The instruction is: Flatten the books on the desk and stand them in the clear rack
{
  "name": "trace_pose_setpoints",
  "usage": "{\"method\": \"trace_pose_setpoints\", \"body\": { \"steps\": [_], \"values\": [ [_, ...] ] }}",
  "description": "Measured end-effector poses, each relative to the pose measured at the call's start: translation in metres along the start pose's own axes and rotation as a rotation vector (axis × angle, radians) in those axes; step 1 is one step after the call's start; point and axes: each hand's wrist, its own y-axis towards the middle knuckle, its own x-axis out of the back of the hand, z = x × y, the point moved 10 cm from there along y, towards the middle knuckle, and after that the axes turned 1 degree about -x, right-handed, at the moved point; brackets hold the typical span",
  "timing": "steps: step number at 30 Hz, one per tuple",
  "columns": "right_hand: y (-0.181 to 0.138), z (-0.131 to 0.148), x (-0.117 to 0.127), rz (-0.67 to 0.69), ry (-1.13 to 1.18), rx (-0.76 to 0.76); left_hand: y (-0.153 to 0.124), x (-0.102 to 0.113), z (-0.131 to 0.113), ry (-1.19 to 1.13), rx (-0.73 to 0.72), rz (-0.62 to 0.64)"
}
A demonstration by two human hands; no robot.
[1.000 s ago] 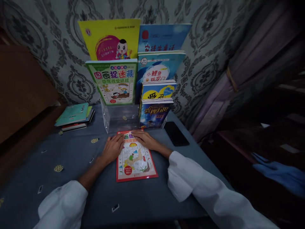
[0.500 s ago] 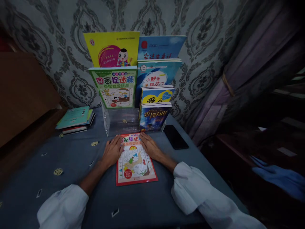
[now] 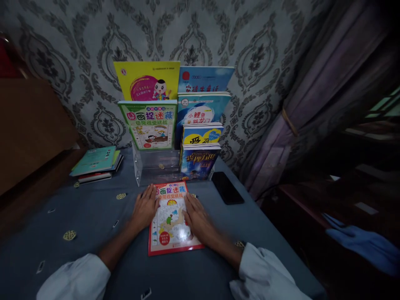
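Observation:
A red-bordered picture book [image 3: 164, 227] lies face up on the blue tablecloth, its top end close to the clear stand [image 3: 153, 164]. My left hand [image 3: 145, 208] rests along the book's upper left edge, fingers stretched forward and a little apart. Over the right edge lies my right hand [image 3: 198, 216], palm down with fingers extended, covering part of the cover. Neither hand is wrapped around anything. In the stand, a green picture book [image 3: 151, 125] leans in front of a yellow book [image 3: 145, 77]. The right side holds a dark blue book [image 3: 200, 160] in front.
Behind the dark blue book stand a yellow-and-blue book [image 3: 203, 134], a teal book [image 3: 206, 110] and a blue book [image 3: 206, 79]. A black phone [image 3: 227, 187] lies right of the stand. At the left is a stack of books [image 3: 95, 160]. A curtain [image 3: 278, 125] hangs at the right.
My right hand has slid from the book's top right corner down its right edge toward me. My left hand stays at the upper left edge. The view has tilted up slightly.

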Motion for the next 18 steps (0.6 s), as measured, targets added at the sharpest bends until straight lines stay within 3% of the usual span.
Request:
{"method": "trace_pose_setpoints", "body": {
  "steps": [11,18],
  "values": [
    [-0.041,0.024,0.001,0.028,-0.032,-0.005,-0.011,-0.010,0.000,-0.018,0.042,0.027],
    [-0.042,0.024,-0.003,0.023,-0.055,-0.006,-0.029,-0.006,-0.025,0.015,0.070,0.143]
  ]
}}
